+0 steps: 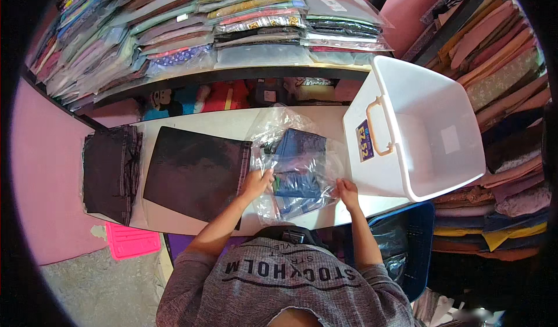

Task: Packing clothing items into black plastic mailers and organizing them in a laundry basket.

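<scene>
My left hand (258,182) grips the left edge of a clear plastic bag (283,118), fingers closed on the film. The bag's right edge is pinched in my right hand (347,192). Blue folded fabric (305,144) shows through the film between my hands, with a small green patch near its left side. Directly left of the bag, a black folded cloth (196,174) with a patterned border lies flat on the white table (335,113). A stack of dark folded cloths (109,174) with similar borders rests at the table's left end.
An upright white plastic bin (436,109) stands at the table's right end. Below it is a dark blue container (420,248) holding black plastic. Shelves of bagged folded fabrics (257,22) run along the back, and fabric piles (505,74) stand at right. A pink plastic lid (133,240) lies lower left.
</scene>
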